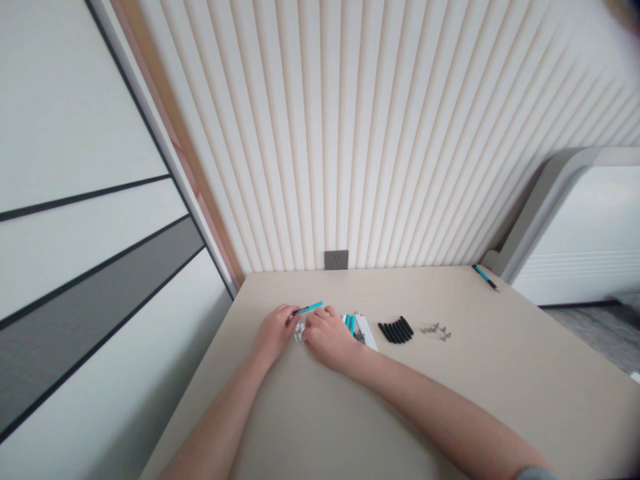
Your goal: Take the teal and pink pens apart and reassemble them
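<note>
My left hand [275, 332] is closed around the dark end of a turquoise-and-black pen [314, 307], whose turquoise end points right. Close beside it, my right hand [329, 335] curls down over small white pieces [299, 332] on the table. Its fingertips are mostly hidden, so whether one piece is pinched does not show. Just right of this hand lie turquoise barrels [352, 324] and thin white rods [367, 332], partly covered by the wrist. Farther right are several short black tubes [396, 331] in a row, then small grey pieces [440, 331].
A turquoise-and-black pen [485, 277] lies at the far right corner of the beige table [310, 413]. Behind stands a ribbed wall with a dark socket [337, 259]. A white-and-grey cabinet [100, 267] borders the left side, and a pale headboard [580, 213] the right.
</note>
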A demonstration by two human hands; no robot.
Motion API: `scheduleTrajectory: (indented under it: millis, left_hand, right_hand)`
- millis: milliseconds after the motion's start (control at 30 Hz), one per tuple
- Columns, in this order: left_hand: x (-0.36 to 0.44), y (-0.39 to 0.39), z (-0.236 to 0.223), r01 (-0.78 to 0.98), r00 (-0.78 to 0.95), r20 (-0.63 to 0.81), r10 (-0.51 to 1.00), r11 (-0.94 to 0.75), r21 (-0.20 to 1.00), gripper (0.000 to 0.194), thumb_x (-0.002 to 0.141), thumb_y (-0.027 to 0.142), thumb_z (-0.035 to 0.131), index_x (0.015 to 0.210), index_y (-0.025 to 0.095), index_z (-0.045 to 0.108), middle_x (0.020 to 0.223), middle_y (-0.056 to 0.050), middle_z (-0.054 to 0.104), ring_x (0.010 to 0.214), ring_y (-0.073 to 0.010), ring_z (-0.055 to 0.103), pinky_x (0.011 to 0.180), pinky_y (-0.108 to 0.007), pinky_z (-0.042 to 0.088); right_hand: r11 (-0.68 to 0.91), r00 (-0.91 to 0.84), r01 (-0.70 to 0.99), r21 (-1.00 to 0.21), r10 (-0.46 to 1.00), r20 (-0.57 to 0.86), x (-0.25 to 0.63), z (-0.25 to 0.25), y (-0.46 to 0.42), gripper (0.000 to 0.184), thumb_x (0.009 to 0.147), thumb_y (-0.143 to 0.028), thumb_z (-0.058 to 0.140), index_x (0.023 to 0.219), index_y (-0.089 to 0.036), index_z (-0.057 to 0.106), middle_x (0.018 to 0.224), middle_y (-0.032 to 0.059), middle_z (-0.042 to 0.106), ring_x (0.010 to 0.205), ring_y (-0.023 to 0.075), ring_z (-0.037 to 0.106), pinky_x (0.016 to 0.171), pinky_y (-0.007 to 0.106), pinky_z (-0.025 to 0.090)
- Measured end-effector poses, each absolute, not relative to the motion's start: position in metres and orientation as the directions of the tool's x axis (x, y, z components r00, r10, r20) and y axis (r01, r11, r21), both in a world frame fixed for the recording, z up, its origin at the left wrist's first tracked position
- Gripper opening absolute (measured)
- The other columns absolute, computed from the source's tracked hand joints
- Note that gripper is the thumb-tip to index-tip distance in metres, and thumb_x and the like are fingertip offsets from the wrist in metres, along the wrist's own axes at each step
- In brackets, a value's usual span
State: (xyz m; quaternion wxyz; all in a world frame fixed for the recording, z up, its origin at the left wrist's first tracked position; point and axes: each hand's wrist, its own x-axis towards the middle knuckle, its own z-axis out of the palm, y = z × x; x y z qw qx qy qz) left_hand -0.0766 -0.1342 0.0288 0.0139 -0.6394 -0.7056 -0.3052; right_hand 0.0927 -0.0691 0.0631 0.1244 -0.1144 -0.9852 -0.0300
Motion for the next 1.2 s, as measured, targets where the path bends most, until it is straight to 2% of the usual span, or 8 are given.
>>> scheduleTrajectory:
  millis: [300,433,533,633,800,933,1033,1200]
  left_hand:
    - [-0.073,-0.131,0.027,0.915,-0.138,0.335,0.932,-0.009,0.403,0.018,0.09,0.026,0.052,0.094,0.018,0.067,0.091,-0.006,0.07,0.086,-0.0208,0.061,0.079,-0.032,0.047]
    - [-0.076,-0.13,0.023,0.912,-0.14,0.362,0.921,-0.022,0.409,0.018,0.089,0.027,0.053,0.094,0.018,0.068,0.09,-0.006,0.07,0.085,-0.021,0.061,0.078,-0.033,0.048]
    - [-0.079,-0.129,0.022,0.915,-0.153,0.396,0.905,-0.021,0.403,0.017,0.089,0.027,0.054,0.095,0.018,0.067,0.089,-0.005,0.069,0.084,-0.0205,0.062,0.078,-0.033,0.049]
    - [-0.075,-0.13,0.025,0.913,-0.142,0.46,0.877,-0.063,0.402,0.017,0.09,0.027,0.053,0.097,0.019,0.067,0.089,-0.004,0.069,0.084,-0.0199,0.062,0.077,-0.033,0.05]
    - [-0.05,-0.134,0.038,0.909,-0.047,0.572,0.819,-0.203,0.365,0.017,0.093,0.026,0.052,0.099,0.019,0.067,0.091,-0.006,0.068,0.087,-0.0197,0.062,0.08,-0.034,0.05]
    - [-0.026,-0.138,0.046,0.909,0.072,0.572,0.817,-0.29,0.3,0.018,0.094,0.026,0.051,0.102,0.019,0.066,0.09,-0.006,0.067,0.085,-0.0185,0.06,0.079,-0.033,0.05]
    - [-0.015,-0.141,0.048,0.904,0.119,0.57,0.813,-0.326,0.277,0.018,0.095,0.025,0.05,0.105,0.019,0.065,0.092,-0.006,0.067,0.085,-0.0183,0.059,0.079,-0.033,0.049]
    - [-0.012,-0.143,0.049,0.891,0.133,0.563,0.815,-0.347,0.292,0.017,0.095,0.024,0.051,0.105,0.019,0.064,0.092,-0.006,0.066,0.084,-0.0184,0.059,0.079,-0.033,0.049]
  right_hand:
    - [0.973,-0.962,0.218,0.08,0.2,0.186,0.086,0.059,-0.069,0.015,0.091,-0.015,0.053,0.093,-0.015,0.068,0.1,0.0108,0.067,0.1,0.0252,0.054,0.082,0.039,0.039]
    - [0.98,-0.962,0.171,0.104,0.143,0.234,0.089,0.06,-0.067,0.014,0.092,-0.015,0.052,0.093,-0.015,0.066,0.099,0.009,0.067,0.098,0.0245,0.055,0.081,0.038,0.039]
    - [0.987,-0.951,0.148,0.066,0.124,0.284,0.105,0.063,-0.061,0.013,0.094,-0.017,0.051,0.09,-0.016,0.064,0.093,0.0067,0.069,0.093,0.0218,0.057,0.081,0.035,0.038]
    - [0.979,-0.919,0.194,-0.066,0.205,0.338,0.138,0.061,-0.047,0.018,0.096,-0.023,0.051,0.085,-0.018,0.063,0.082,0.0042,0.068,0.082,0.0185,0.059,0.077,0.032,0.039]
    - [0.878,-0.75,0.264,-0.399,0.447,0.487,0.2,0.047,-0.023,0.017,0.096,-0.026,0.049,0.094,-0.02,0.065,0.088,0.0055,0.069,0.085,0.0176,0.06,0.08,0.03,0.042]
    - [0.7,-0.618,0.265,-0.663,0.651,0.44,0.22,0.043,-0.017,0.017,0.094,-0.029,0.052,0.091,-0.021,0.067,0.09,0.0045,0.069,0.082,0.0167,0.061,0.076,0.028,0.046]
    - [0.597,-0.599,0.227,-0.77,0.709,0.372,0.219,0.045,-0.019,0.017,0.091,-0.033,0.056,0.091,-0.022,0.069,0.089,0.0031,0.07,0.079,0.0159,0.062,0.073,0.027,0.046]
    - [0.47,-0.568,0.177,-0.865,0.766,0.3,0.211,0.04,-0.025,0.021,0.085,-0.04,0.063,0.087,-0.02,0.071,0.083,0.0028,0.071,0.073,0.0158,0.06,0.07,0.027,0.045]
